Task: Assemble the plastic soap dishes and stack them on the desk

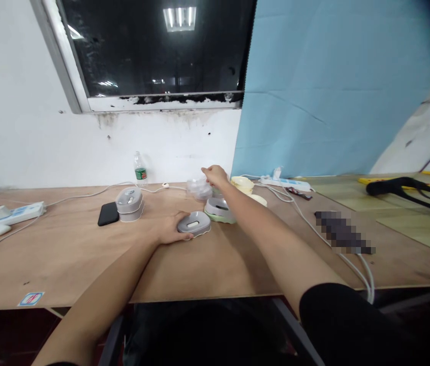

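Observation:
My left hand (170, 228) rests on the wooden table (66, 254) with its fingers curled around a grey oval dish with a white rim (194, 222). My right hand (215, 176) reaches farther back and pinches the top of a clear crumpled plastic bag (198, 189). Just right of the grey dish stands a stack of similar dishes, grey on a green one (219, 209). Behind my right forearm sit cream-coloured dishes (243, 184).
A second stack of grey dishes (129, 203) stands at the left beside a black phone (108, 213). A small water bottle (140, 170) is by the wall. Power strips lie at far left (9, 216) and back right (285, 183), with white cables (352, 262) trailing over the table's front edge.

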The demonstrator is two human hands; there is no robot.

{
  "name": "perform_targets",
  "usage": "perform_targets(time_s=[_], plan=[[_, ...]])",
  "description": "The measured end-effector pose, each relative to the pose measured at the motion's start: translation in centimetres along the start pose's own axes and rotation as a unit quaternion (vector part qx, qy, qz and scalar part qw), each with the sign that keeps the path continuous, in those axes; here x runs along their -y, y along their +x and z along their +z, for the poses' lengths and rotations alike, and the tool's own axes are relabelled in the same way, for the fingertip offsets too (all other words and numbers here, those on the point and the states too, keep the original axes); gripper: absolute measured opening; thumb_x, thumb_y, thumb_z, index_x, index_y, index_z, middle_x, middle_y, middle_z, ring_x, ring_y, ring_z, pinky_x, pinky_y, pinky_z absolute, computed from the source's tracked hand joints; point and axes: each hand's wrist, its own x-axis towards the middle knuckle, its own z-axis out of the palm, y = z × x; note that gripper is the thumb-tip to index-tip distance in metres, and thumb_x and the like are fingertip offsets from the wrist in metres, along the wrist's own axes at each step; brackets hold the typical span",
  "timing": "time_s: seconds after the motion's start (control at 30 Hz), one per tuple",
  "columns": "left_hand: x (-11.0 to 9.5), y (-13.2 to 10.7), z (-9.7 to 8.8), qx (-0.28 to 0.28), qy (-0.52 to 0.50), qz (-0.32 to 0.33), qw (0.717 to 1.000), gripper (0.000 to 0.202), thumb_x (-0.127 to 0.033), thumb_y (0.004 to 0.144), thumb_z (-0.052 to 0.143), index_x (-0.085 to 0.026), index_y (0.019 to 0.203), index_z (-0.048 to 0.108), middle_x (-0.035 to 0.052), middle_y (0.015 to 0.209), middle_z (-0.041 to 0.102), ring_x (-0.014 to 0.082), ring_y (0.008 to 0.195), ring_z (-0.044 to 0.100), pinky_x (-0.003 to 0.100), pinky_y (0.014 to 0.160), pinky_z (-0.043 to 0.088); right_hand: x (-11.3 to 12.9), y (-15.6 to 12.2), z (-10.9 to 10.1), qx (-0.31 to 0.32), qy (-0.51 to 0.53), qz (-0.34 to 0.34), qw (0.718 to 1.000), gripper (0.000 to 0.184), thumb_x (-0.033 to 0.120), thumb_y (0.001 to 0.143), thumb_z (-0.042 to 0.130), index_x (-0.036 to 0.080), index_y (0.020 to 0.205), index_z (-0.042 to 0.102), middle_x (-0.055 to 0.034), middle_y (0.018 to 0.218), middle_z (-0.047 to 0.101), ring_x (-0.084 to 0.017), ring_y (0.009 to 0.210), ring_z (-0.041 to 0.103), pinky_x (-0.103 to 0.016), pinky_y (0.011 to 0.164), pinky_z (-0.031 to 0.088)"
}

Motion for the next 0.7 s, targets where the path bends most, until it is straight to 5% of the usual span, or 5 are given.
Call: perform_targets(time_s=[0.17,0.33,0.43,0.7], plan=[[0.1,0.0,0.0,-0.007,-0.001,0.001,1.0,0.079,-0.065,0.073,0.061,-0.019,0.136,0.046,0.0115,0.136,0.051,0.0307,0.118,0.053,0.043,0.1,0.043,-1.4,-3.7,-0.7,-0.036,0.038,-0.154,0.987,0.033,0.044,0.087,0.051,0.018,0.098,0.067,-0.0006,0.063,0.064,-0.015,0.062,0.06,-0.026,0.067,0.046],[0.6,0.1,0.5,-0.061,-0.023,0.012,0.998,0.059,-0.058,0.085,0.048,-0.019,0.129,0.054,0.0102,0.13,0.058,0.0275,0.116,0.056,0.041,0.1,0.043,-5.8,-11.0,-1.4,0.035,0.025,-0.315,0.948,0.041,0.048,0.085,0.055,0.02,0.113,0.064,-0.0023,0.076,0.067,-0.016,0.064,0.06,-0.029,0.064,0.047],[0.9,0.2,0.7,-0.094,-0.051,0.004,0.994,0.052,-0.055,0.089,0.042,-0.02,0.122,0.06,0.0074,0.125,0.063,0.0263,0.115,0.057,0.041,0.101,0.042,-7.5,-13.8,-1.5,0.092,-0.029,-0.408,0.908,0.046,0.052,0.082,0.06,0.025,0.118,0.062,-0.0061,0.098,0.069,-0.021,0.082,0.063,-0.034,0.077,0.049],[1.7,0.4,0.4,-0.178,-0.134,-0.043,0.974,0.053,-0.057,0.089,0.04,-0.016,0.106,0.07,0.0072,0.11,0.07,0.026,0.104,0.062,0.037,0.093,0.046,-6.9,-13.9,-0.8,0.074,-0.009,-0.417,0.906,0.055,0.058,0.079,0.063,0.026,0.124,0.059,-0.0085,0.112,0.064,-0.025,0.099,0.062,-0.038,0.084,0.051]])
